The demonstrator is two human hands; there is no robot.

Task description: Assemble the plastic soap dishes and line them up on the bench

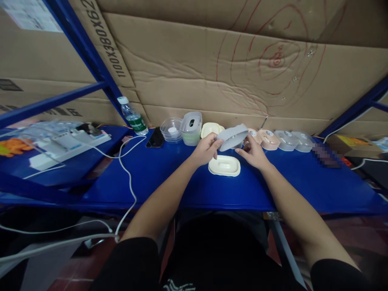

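A grey oval plastic lid (pixel 233 138) is held up above the blue table, tilted, between my two hands. My left hand (pixel 206 150) is closed on its left end, with the thumb on top. My right hand (pixel 254 152) grips the right end between thumb and fingers. Just below it, a cream oval lid (pixel 224 166) with a raised middle lies on the blue table (pixel 206 192). Behind my left hand, another cream plastic piece (pixel 209 129) is partly covered.
Along the back stand a clear container (pixel 171 130), stacked containers (pixel 192 133), peach boxes (pixel 269 140) and grey boxes (pixel 285 140). A phone (pixel 154 138) and a water bottle (pixel 135 119) are at left, near a white cable (pixel 130 178) and a power strip (pixel 69 149).
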